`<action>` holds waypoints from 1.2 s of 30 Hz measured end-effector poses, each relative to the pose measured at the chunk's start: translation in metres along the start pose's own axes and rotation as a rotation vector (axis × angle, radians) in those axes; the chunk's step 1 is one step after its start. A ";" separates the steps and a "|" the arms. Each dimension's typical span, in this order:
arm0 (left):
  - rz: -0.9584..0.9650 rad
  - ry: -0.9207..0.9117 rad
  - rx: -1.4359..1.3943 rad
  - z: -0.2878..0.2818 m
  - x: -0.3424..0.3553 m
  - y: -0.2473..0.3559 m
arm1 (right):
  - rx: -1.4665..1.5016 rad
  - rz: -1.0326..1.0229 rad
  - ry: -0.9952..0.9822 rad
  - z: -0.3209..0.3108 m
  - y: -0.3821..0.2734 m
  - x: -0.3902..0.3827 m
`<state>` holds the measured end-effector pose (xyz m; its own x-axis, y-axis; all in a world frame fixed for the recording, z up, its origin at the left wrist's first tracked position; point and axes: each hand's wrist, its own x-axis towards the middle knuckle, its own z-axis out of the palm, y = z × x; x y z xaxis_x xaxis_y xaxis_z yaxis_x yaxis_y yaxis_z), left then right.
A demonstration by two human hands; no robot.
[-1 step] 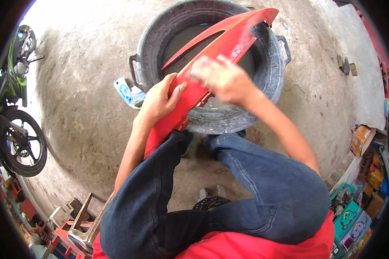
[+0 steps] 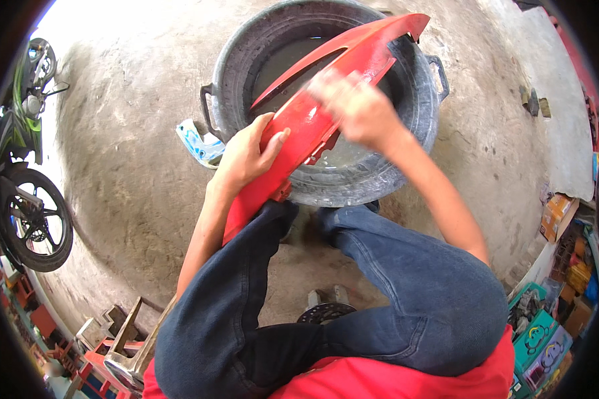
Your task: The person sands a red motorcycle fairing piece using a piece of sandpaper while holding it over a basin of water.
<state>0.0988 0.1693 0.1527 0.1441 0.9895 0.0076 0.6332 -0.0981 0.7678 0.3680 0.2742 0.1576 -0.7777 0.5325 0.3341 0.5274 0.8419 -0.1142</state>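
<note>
A: What is being held at the centre, and where?

B: A long red panel [image 2: 306, 116], shiny as if wet, is being held aslant over a dark grey tub [image 2: 353, 193]. Its pointed far end is being carried above the far rim, while its near end is being partly hidden by the left forearm and knee.

A: Why is it being placed so?

B: Presumably so that drips are being caught, since shallow, cloudy water [image 2: 353, 156] is being held in the tub. The near end may also be being braced by the left knee [image 2: 263, 233], though contact there cannot be told.

A: And how are the hands being used?

B: Below its middle, the panel is being steadied by the left hand [image 2: 249, 149], the thumb being laid on the upper face, spread from the fingers at the edge. The right hand [image 2: 356, 106] is being held farther up, its fingers bent inward; by the blur it is being left uncertain whether anything is being pinched.

A: Is any writing being made out?

B: None on panel or tub. A curved blue-and-white piece [image 2: 199, 145] is being left on the floor [image 2: 126, 166] by the tub's left handle, patterned but unreadable. On a teal box [image 2: 536, 339], lower right, a cartoon figure is being displayed. No lettering is being made out on the motorcycle [image 2: 30, 213] at the left.
</note>
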 end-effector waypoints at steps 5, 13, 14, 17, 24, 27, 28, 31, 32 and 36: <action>-0.049 -0.071 0.104 -0.002 0.003 0.012 | 0.052 0.183 0.078 0.004 0.022 0.008; -0.107 -0.111 0.071 -0.006 0.004 0.016 | -0.043 0.310 0.081 0.000 0.030 0.019; -0.105 -0.107 0.095 -0.007 0.004 0.017 | -0.115 0.238 0.070 0.004 0.029 0.017; -0.084 -0.083 0.101 -0.002 -0.002 -0.001 | -0.109 -0.092 0.019 0.015 -0.037 0.015; -0.104 -0.101 0.089 -0.010 0.000 0.016 | -0.058 0.304 0.094 0.005 0.037 0.005; -0.095 -0.095 0.092 -0.007 -0.002 0.009 | -0.106 0.057 -0.006 0.009 -0.012 -0.004; -0.096 -0.096 0.085 -0.004 -0.001 0.006 | -0.027 -0.094 -0.097 0.005 -0.034 -0.011; -0.076 -0.102 0.069 -0.003 0.003 0.010 | -0.089 -0.116 -0.086 -0.005 -0.015 -0.014; -0.075 -0.101 0.074 -0.006 0.002 0.011 | -0.106 0.044 -0.030 -0.004 0.006 -0.014; -0.101 -0.109 0.083 -0.009 0.002 0.012 | -0.106 0.272 0.027 0.004 0.019 -0.020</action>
<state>0.0994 0.1709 0.1679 0.1554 0.9779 -0.1399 0.7086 -0.0117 0.7056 0.3927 0.2801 0.1447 -0.5941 0.7337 0.3298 0.7493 0.6539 -0.1049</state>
